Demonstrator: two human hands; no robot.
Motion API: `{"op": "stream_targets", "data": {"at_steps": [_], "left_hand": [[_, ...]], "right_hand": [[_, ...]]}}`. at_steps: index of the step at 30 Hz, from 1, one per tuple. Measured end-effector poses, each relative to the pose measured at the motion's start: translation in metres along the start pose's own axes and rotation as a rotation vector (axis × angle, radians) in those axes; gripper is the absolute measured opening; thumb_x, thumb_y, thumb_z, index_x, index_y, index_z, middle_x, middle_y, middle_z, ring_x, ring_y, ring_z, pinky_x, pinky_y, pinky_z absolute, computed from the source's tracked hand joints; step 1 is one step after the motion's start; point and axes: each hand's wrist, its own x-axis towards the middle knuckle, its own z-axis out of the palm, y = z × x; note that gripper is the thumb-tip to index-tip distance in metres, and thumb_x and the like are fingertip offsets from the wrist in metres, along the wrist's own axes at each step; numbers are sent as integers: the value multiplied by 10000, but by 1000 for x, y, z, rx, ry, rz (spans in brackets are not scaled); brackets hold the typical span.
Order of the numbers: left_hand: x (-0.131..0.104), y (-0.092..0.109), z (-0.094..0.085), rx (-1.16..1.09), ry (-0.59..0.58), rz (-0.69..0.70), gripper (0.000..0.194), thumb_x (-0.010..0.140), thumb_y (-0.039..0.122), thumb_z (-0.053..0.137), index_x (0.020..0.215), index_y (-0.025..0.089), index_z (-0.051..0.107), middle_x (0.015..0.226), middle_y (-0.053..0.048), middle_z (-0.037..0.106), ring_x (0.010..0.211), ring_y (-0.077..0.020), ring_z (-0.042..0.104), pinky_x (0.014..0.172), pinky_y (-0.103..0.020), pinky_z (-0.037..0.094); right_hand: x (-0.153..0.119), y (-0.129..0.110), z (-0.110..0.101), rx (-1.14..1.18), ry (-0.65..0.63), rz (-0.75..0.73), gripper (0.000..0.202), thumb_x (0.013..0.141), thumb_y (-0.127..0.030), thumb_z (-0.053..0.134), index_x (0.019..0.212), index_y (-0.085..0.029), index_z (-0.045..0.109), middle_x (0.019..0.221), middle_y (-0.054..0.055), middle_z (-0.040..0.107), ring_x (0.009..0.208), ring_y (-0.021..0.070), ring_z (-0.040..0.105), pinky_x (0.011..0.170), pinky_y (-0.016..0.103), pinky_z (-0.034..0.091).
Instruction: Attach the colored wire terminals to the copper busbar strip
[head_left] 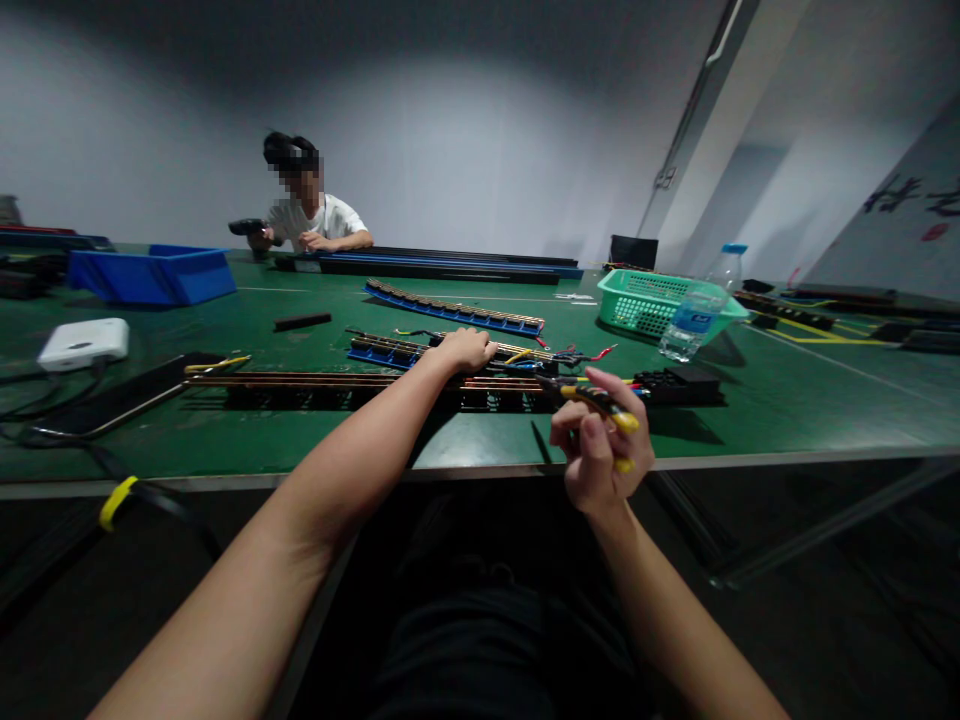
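My right hand (604, 445) is closed on pliers (592, 394) with black and yellow handles, jaws pointing left over a long black rail (337, 390). Copper-coloured bars run along this rail, which lies near the table's front edge. Just beyond it is a shorter blue-based strip (386, 352) with similar bars and loose wires (592, 354) at its right end. My left hand (466, 350) reaches over the long rail, its fingers curled down on the shorter strip. The fingertips and exact grip are partly hidden. Another blue-based strip (450, 307) lies farther back.
On the right stand a green basket (637, 295) and a water bottle (691, 325). A blue bin (154, 275), white box (84, 343) and cables are at left. Across the green table (825, 395), a person (311, 215) holds a dark power tool (246, 228) behind long dark rails (442, 265).
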Motion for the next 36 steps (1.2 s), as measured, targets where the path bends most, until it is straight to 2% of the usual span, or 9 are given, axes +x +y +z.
{"op": "stream_targets", "data": {"at_steps": [3,6,8,11,16,21,25,28,36], "left_hand": [[-1,1,0,-5,-1,-9,492,1044,469,291,1248,180,633,1306,-136,638,1199,-304,584,985,-397,461],[0,-1,2,-8,11,1,489,1044,466,292,1244,179,634,1304,-137,639,1203,-302,584,987,-392,459],[3,-2,4,-4,25,13,500,1044,456,285,1249,158,631,1309,-155,633,1205,-312,586,984,-399,459],[5,-3,7,-2,26,18,524,1045,454,260,1260,144,623,1320,-169,625,1206,-320,588,979,-410,463],[4,-2,4,-4,4,15,514,1046,454,266,1249,153,630,1326,-163,623,1214,-320,585,989,-410,460],[1,1,1,-3,3,-10,495,1050,452,275,1263,164,617,1335,-149,622,1223,-305,581,995,-394,461],[-1,2,0,0,-7,-21,513,1051,454,263,1285,153,607,1353,-164,608,1229,-314,576,996,-406,460],[-2,3,-1,3,-9,-18,511,1049,455,271,1266,150,618,1334,-164,619,1214,-312,585,990,-398,462],[-1,2,-1,2,-9,-18,505,1048,438,271,1281,141,607,1344,-173,610,1222,-318,579,993,-408,457]], "right_hand": [[20,9,14,108,-6,99,326,998,-354,451,1310,-291,519,592,-40,539,433,108,443,399,231,344],[30,21,23,194,-22,243,326,990,-347,455,1314,-315,456,616,-61,526,425,94,409,374,201,291],[32,27,25,255,-29,324,343,979,-331,461,1320,-316,425,633,-68,534,434,90,413,369,187,287],[30,31,27,303,-54,380,394,960,-327,483,1340,-321,383,682,-56,575,510,106,498,384,179,328],[23,30,23,205,-181,374,455,951,-326,506,1379,-294,356,771,-13,647,623,150,604,474,253,428],[18,30,18,11,-145,312,399,967,-323,514,1354,-249,455,788,-2,682,708,162,644,685,336,499],[17,30,18,17,-130,287,324,985,-336,506,1301,-263,505,827,3,688,754,155,661,726,326,510],[16,32,19,65,-140,286,335,985,-354,514,1307,-266,477,875,20,688,834,166,674,754,329,522],[15,36,17,46,-169,300,319,994,-352,505,1297,-256,474,833,0,677,782,149,658,751,311,510]]}}
